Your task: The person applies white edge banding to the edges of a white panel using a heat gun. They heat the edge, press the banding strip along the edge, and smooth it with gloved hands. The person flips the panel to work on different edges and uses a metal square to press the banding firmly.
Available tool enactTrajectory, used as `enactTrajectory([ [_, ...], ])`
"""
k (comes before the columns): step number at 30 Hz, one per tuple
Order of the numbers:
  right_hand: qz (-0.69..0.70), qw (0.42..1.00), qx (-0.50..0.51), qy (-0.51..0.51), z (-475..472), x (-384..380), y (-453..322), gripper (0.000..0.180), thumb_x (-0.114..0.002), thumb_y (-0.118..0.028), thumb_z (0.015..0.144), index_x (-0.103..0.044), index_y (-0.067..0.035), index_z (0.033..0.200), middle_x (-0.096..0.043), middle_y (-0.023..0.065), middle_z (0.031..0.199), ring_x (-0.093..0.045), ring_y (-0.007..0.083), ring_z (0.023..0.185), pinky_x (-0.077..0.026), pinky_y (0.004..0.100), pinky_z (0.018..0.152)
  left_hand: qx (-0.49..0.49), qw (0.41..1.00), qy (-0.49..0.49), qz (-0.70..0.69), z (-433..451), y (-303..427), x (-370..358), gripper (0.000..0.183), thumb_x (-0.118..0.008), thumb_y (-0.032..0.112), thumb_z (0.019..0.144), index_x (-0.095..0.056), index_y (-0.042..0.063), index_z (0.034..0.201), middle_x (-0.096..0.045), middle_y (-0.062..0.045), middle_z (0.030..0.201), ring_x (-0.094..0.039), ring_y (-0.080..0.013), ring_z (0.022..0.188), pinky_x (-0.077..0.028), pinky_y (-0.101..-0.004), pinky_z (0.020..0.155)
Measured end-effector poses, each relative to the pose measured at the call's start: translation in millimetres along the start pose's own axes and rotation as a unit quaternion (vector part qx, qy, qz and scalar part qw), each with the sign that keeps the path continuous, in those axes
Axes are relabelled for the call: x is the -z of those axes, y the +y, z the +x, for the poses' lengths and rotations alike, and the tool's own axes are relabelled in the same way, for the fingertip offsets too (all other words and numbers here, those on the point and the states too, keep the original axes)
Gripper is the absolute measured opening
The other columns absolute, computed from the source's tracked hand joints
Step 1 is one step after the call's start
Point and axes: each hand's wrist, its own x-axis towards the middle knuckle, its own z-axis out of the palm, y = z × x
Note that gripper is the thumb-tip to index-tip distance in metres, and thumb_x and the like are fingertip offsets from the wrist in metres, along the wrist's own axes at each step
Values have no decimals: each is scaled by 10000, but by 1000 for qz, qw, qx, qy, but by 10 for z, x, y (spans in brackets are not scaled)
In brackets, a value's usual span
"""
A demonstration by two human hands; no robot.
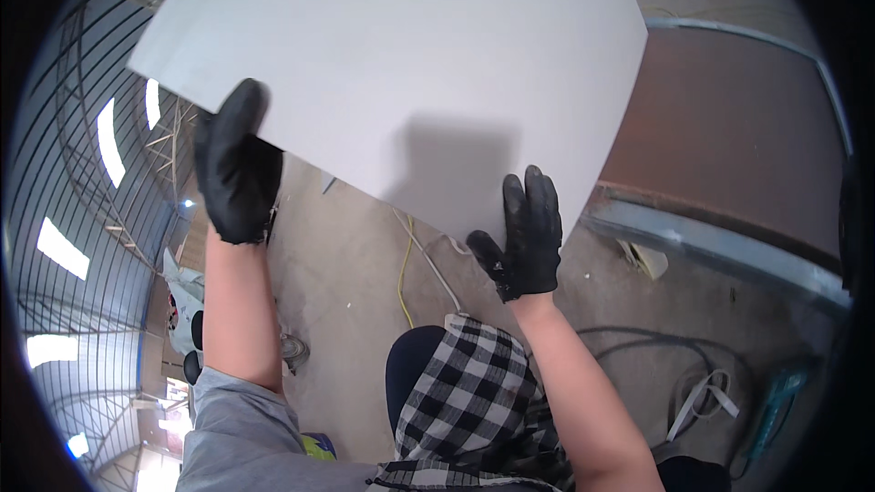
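Note:
A large white flat panel (383, 34) is raised and tilted before me, its lower edge slanting down to the right. My left hand (239, 164), in a black work glove, grips that edge with the thumb on the white face; its fingers are hidden behind the panel. Near the lower right corner, my right hand (523, 236) lies on the face in a matching glove. Its fingers point up the panel, thumb apart, with nothing grasped between them. A dark shadow falls on the sheet just above the right hand.
To the right stands a metal-framed table (724, 150) with a brown top. On the concrete floor (328, 273) lie a yellow cord (405, 273), a black cable (656, 336), a white strap (690, 406) and a teal tool (776, 410). My checkered apron (472, 389) covers my lap.

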Motion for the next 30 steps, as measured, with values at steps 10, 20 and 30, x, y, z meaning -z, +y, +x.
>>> enactTrajectory([
  [10,339,880,-332,5,-957,-123,592,980,-713,-314,756,-78,18,1425,-368,177,1383,-392,275,1258,-321,379,1043,-38,996,-75,7,-42,-117,49,329,-463,222,942,-537,51,1213,-547,-73,1236,-502,-184,1165,-390,-335,992],
  [20,531,677,-502,-80,-823,169,593,912,-668,-63,807,-64,-223,1471,-403,60,1382,-451,180,1198,-441,356,933,-66,990,-124,19,2,-161,288,365,-412,218,961,-494,35,1265,-506,-93,1302,-463,-208,1221,-372,-347,1024],
  [30,584,606,-536,-66,-844,245,735,699,-562,-61,889,-166,-185,1452,-492,64,1275,-544,187,1074,-487,394,912,-67,993,-54,80,-57,-237,270,370,-369,206,973,-480,23,1275,-506,-95,1295,-473,-213,1207,-366,-354,1026],
])
